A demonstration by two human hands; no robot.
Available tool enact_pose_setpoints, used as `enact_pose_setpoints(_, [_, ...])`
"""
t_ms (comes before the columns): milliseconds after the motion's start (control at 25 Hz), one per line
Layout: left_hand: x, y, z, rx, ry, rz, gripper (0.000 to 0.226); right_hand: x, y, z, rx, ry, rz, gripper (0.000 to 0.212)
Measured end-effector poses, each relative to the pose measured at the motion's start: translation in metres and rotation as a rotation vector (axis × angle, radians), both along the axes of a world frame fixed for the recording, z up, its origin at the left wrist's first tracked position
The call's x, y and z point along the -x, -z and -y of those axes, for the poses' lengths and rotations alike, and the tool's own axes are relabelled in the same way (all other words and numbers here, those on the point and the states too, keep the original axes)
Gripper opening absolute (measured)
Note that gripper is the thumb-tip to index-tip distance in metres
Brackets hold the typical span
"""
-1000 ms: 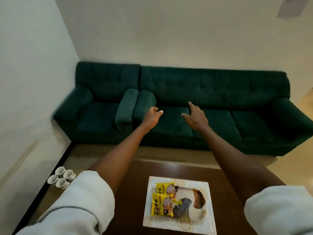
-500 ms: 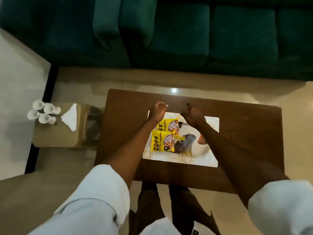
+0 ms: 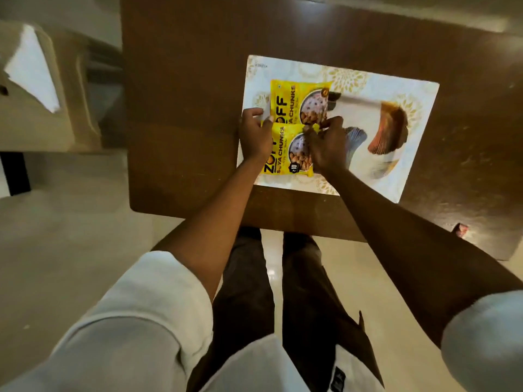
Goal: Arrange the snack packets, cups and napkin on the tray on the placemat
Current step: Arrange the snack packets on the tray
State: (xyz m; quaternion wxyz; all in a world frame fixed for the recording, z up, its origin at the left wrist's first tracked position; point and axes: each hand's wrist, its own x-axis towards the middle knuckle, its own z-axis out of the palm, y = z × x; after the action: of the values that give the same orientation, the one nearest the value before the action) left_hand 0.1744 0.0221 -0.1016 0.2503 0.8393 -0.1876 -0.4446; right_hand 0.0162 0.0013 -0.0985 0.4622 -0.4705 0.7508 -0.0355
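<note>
Two yellow snack packets lie on the left part of a white tray (image 3: 363,110) with brown and blue brush marks. The tray rests on a white placemat with gold flowers (image 3: 300,67). The far packet (image 3: 285,101) lies flat. The near packet (image 3: 281,155) overlaps its lower edge. My left hand (image 3: 254,137) pinches the near packet's left edge. Closed over that packet's upper right corner is my right hand (image 3: 327,148). A white folded napkin (image 3: 31,69) lies on a small beige side table at the far left. No cups are in view.
The placemat sits on a dark brown wooden table (image 3: 184,108), near its front edge. The beige side table (image 3: 82,114) stands to the left of it, across a narrow gap. My legs stand on pale floor below the table's front edge.
The view has swung down from the green sofa to the table. Both hands have dropped onto the tray and closed on the near packet.
</note>
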Motion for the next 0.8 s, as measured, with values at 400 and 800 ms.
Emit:
enact_pose_setpoints(400, [-0.021,-0.005,0.054,0.044,0.058,-0.098,0.018,0.012,0.012,0.047,0.021,0.175,0.103,0.028])
enact_pose_setpoints(800, [-0.034,-0.002,0.091,0.087,0.073,-0.155,0.012,-0.004,0.018,0.066,0.026,0.385,0.388,0.031])
